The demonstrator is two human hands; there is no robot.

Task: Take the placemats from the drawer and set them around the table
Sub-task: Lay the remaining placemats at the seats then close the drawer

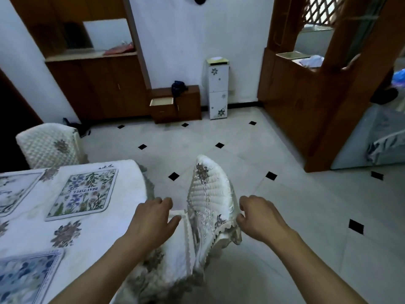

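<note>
Right hand (258,218): its fingers (242,220) are curling shut on the scalloped edge of a quilted chair cover (206,200), whose pointed top is standing up between the two hands. Left hand (153,216): its fingers (173,220) are lying loosely spread and open, resting on the white cloth at the bench corner, just beside the cover; whether they are pinching any fabric cannot be told. The chair under the cover is hidden, and the cover's lower folds are blurring into the hanging tablecloth (122,189).

Three placemats are lying on the bench (28,233), well apart from the drawer. The floral placemat (84,194), printed with the word BEAUTIFUL, is showing whole. A second placemat (13,191) is being cut off by the left edge of the view, and a blue placemat (26,277) is being cut off at the lower left and is blurred.

Behind the bench a second covered chair (48,145) is standing close to its far edge. Across a floor (241,163) of pale tiles with small black diamonds, a low wooden cabinet (179,106) is standing against the white wall, its drawer (161,101) pulled open; the contents cannot be made out. A dark object (178,87), too small to identify, is sitting on the cabinet top. A narrow white flowered cabinet (218,88) is standing just beside it on the right, and tall wooden units are framing both sides of the room.
</note>
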